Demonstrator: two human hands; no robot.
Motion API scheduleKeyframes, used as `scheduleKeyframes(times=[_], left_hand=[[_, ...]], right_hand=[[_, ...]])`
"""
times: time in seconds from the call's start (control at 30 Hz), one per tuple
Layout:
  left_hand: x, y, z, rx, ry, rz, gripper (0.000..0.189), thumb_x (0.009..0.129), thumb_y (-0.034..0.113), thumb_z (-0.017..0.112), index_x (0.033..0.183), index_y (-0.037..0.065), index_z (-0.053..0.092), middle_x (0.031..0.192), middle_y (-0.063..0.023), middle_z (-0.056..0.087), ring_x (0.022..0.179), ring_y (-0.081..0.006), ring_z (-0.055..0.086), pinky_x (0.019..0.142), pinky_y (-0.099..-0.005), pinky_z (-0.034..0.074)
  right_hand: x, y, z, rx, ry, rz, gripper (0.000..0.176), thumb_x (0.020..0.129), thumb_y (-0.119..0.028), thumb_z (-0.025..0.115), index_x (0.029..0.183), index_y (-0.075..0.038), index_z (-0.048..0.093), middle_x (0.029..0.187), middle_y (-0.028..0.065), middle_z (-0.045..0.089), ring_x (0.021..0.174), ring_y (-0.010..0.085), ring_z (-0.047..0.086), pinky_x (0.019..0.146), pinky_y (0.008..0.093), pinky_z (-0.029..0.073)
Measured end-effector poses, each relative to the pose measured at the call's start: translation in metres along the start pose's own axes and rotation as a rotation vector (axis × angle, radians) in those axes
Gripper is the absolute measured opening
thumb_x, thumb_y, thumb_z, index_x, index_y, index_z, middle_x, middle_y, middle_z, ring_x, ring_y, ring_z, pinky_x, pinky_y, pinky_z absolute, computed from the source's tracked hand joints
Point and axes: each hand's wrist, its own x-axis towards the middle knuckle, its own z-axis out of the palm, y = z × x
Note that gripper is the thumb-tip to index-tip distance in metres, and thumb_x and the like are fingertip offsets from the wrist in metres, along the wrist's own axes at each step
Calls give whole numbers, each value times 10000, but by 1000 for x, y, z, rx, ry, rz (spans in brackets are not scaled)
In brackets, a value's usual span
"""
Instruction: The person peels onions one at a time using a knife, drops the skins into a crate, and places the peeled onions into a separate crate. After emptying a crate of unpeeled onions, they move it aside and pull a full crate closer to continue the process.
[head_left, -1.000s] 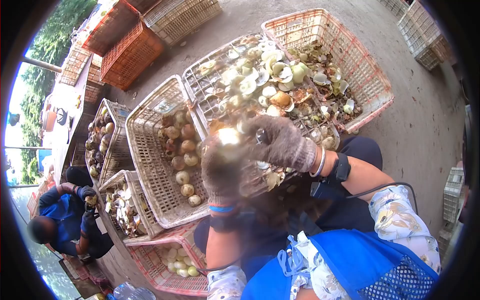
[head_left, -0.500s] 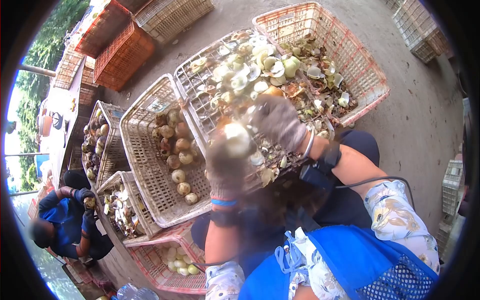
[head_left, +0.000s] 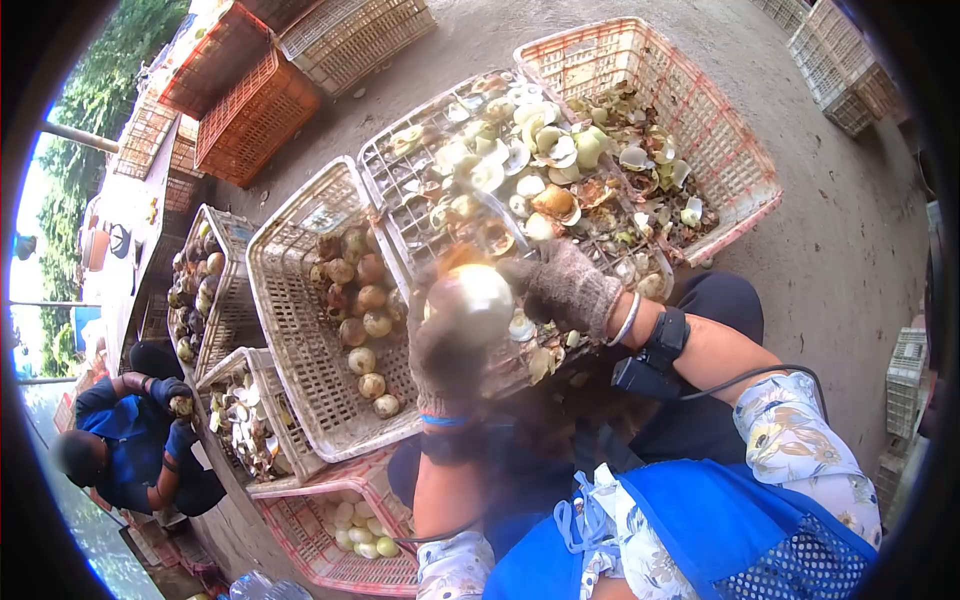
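Observation:
A partly peeled onion (head_left: 478, 300), pale and shiny with some brown skin at its top, sits in the fingers of my left hand (head_left: 447, 355). That hand wears a dark knit glove and is smeared by motion. Close on the onion's right is my gloved right hand (head_left: 572, 290), its fingers curled; what they hold, if anything, is blurred. Beneath both hands, a crate-like grid (head_left: 400, 172) carries peeled layers and brown skins. A brown onion piece (head_left: 553, 203) lies on it, just beyond my right hand.
At left, a crate (head_left: 290, 375) contains unpeeled onions (head_left: 370, 298). A pink crate (head_left: 325, 572) below holds peeled onions (head_left: 360, 530). Onion scraps fill part of a red-rimmed crate (head_left: 735, 150). Orange crates (head_left: 255, 120) stand behind. A co-worker (head_left: 125, 430) sits at far left, holding a round item.
My right hand has moved down and slightly right, uncovering the brown onion piece on the grid. The onion in my left hand shows more clearly, and the view has shifted slightly.

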Motion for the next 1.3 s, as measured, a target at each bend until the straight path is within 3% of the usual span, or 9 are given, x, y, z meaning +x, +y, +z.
scheduleKeyframes(times=[0.03, 0.17, 0.23, 0.27, 0.4, 0.53, 0.73, 1.07, 1.3], left_hand=[[7, 20, 3, -49, 35, 143, 537, 828, 160, 670, 1314, 28, 483, 1293, -127, 522, 1155, -247, 556, 967, -425, 506], [24, 22, -2, -225, -138, 116, 671, 804, 312, 701, 1343, -4, 456, 1298, -146, 535, 1161, -254, 557, 1001, -401, 463], [24, 66, 11, -428, 8, -156, 723, 815, 376, 689, 1383, 18, 422, 1346, -144, 505, 1200, -256, 533, 1038, -403, 429], [26, 67, 9, -575, 1, -247, 745, 834, 428, 672, 1409, 42, 398, 1379, -124, 484, 1247, -269, 494, 1071, -398, 393], [10, -21, 7, -352, -107, -118, 815, 790, 515, 719, 1419, 101, 408, 1405, -99, 475, 1291, -297, 456, 1130, -475, 320], [1, -36, 9, -1067, -27, -375, 797, 768, 424, 761, 1415, 108, 419, 1409, -122, 484, 1308, -336, 447, 1141, -532, 303], [16, 6, -2, -591, -120, -215, 696, 756, 174, 743, 1383, 97, 451, 1353, -122, 527, 1260, -329, 498, 1110, -505, 368], [19, 27, 10, -141, -30, -40, 220, 788, 0, 667, 1006, 22, 651, 1048, -137, 646, 970, -281, 617, 858, -377, 493], [8, -16, 3, -297, -229, -53, 508, 888, 226, 676, 1330, 70, 480, 1333, -74, 545, 1237, -203, 511, 1075, -373, 395]], right_hand=[[-2, -20, -2, 512, -156, 404, 371, 938, -412, 576, 1055, -68, 651, 617, 35, 585, 532, 129, 579, 426, 284, 470], [-8, -12, 20, 887, 54, 137, 371, 943, -461, 536, 993, -111, 647, 652, 34, 605, 491, 93, 558, 358, 230, 388], [12, 4, 6, -182, 489, -646, 308, 957, -401, 550, 1016, -117, 654, 686, 32, 630, 512, 90, 570, 399, 228, 417], [2, 3, -3, 294, 137, -9, 224, 922, -284, 642, 1031, -89, 660, 760, 28, 650, 594, 91, 599, 486, 246, 470], [-6, -40, -16, 767, 249, 32, 304, 845, -251, 738, 1031, -24, 660, 795, 31, 646, 698, 83, 614, 615, 266, 522], [-10, -40, -22, 118, 283, -35, 291, 821, -179, 705, 1063, -24, 659, 807, 116, 651, 711, 180, 635, 674, 323, 531], [-14, -25, -35, -465, 223, -215, 212, 815, -110, 649, 1016, -51, 614, 886, 190, 603, 803, 403, 613, 679, 470, 502], [-8, -37, -33, -643, 65, -401, 254, 771, -110, 623, 1016, -49, 588, 896, 156, 602, 790, 348, 646, 652, 435, 537], [-1, -19, -29, -699, 97, -511, 163, 774, -112, 592, 925, -55, 601, 863, 144, 608, 769, 314, 664, 644, 409, 546]])
